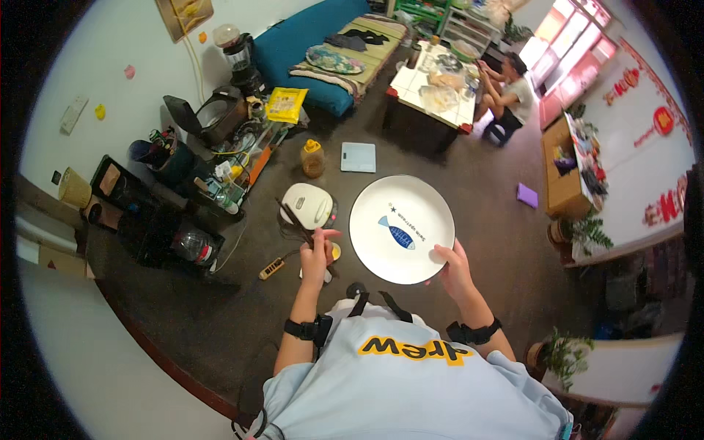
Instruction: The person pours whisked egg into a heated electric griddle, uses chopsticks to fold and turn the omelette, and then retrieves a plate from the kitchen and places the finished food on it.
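Observation:
My right hand [456,266] grips the lower right rim of a round white plate [371,236], thumb on top. A blue fish and writing are printed on the plate; no food lies on it. In my left hand [314,256] are dark chopsticks [296,215], which point up and left over a white electric sandwich maker [308,201] with its lid down. A pink light shows at the appliance's right side. Partly behind my left hand is a small cup with yellow contents [335,252]. Beyond the appliance stand a yellow-capped bottle [312,160] and a flat kitchen scale [358,157].
A power strip [271,269] and its cord lie on the dark floor left of my hand. Cluttered shelving [220,187] lines the left wall. Farther off are a blue sofa bed [297,41], a laden white-topped table [407,82] and a seated person [509,96]. A purple packet [527,195] lies right.

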Demonstrator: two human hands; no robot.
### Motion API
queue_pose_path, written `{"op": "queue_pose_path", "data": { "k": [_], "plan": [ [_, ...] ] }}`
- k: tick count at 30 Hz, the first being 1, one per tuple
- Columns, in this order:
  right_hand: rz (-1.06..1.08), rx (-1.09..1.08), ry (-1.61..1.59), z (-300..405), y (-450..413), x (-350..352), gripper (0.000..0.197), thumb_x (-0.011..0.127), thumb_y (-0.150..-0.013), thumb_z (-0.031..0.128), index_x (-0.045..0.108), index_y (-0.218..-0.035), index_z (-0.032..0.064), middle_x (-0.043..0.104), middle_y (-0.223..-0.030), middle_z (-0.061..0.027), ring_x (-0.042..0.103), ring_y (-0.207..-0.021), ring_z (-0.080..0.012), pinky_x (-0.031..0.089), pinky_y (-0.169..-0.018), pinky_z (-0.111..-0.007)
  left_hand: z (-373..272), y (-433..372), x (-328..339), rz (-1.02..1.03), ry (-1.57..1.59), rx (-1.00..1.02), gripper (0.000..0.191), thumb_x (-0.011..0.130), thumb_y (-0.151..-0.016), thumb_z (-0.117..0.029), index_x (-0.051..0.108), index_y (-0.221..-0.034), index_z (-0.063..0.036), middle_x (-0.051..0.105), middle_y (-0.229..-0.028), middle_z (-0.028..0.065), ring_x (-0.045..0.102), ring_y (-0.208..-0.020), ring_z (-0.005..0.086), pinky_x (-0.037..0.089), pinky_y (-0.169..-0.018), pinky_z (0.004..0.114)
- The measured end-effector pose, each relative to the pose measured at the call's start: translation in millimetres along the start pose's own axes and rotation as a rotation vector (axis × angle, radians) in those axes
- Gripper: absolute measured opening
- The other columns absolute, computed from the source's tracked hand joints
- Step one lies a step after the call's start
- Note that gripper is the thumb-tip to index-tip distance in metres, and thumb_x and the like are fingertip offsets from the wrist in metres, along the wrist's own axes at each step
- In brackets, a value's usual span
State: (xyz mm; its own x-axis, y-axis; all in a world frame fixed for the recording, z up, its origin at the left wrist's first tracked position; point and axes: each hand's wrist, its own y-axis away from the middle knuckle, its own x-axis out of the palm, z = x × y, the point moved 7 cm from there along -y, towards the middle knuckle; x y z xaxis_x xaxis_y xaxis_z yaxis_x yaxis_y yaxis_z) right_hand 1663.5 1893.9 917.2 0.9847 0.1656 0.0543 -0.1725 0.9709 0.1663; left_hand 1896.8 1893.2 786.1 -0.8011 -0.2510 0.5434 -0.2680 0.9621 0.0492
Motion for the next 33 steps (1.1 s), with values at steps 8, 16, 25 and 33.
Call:
{"op": "queue_pose_path", "data": {
  "k": [8,16,25,33],
  "plan": [
    [0.287,0.053,0.027,-44.3,-112.7,-34.5,0.043,0.047,-0.083,0.017,0.031,-0.119,0.0018,0.054,-0.093,-0.0149,0.060,-0.067,-0.0209,0.049,-0.039,-0.030,77.5,-28.2,25.3,-0.287,0.050,0.000,0.045,0.042,-0.088,-0.040,0.053,-0.064,-0.0038,0.044,-0.052,-0.0039,0.037,-0.044,0.0051,0.027,-0.041,0.020],
    [0.757,0.327,0.169,-23.6,-202.0,-1.6,0.049,0.047,-0.084,0.021,0.024,-0.125,0.0039,0.051,-0.098,-0.0165,0.060,-0.067,-0.0225,0.050,-0.043,-0.032,54.1,-13.8,48.7,-0.641,-0.095,-0.004,0.039,0.049,-0.083,-0.037,0.053,-0.095,0.0000,0.055,-0.078,0.0036,0.054,-0.070,0.0096,0.043,-0.050,0.023],
    [1.146,0.316,0.467,21.1,-247.4,21.5,0.050,0.044,-0.087,0.027,0.024,-0.127,0.0038,0.050,-0.102,-0.0122,0.057,-0.076,-0.0182,0.050,-0.049,-0.027,74.1,7.7,113.3,-1.096,0.155,-0.003,0.064,0.054,-0.076,-0.041,0.033,-0.108,0.0102,0.046,-0.101,0.0196,0.055,-0.085,0.0242,0.050,-0.059,0.031],
    [1.000,-0.836,0.150,241.5,-245.6,58.1,0.037,0.049,-0.082,0.010,0.040,-0.116,-0.0002,0.052,-0.090,-0.0105,0.047,-0.068,-0.0096,0.039,-0.056,-0.020,84.3,54.7,149.7,-1.479,0.350,0.158,0.051,0.054,-0.079,-0.035,0.038,-0.102,0.0083,0.050,-0.091,0.0139,0.055,-0.074,0.0172,0.047,-0.051,0.025]
  ]
}}
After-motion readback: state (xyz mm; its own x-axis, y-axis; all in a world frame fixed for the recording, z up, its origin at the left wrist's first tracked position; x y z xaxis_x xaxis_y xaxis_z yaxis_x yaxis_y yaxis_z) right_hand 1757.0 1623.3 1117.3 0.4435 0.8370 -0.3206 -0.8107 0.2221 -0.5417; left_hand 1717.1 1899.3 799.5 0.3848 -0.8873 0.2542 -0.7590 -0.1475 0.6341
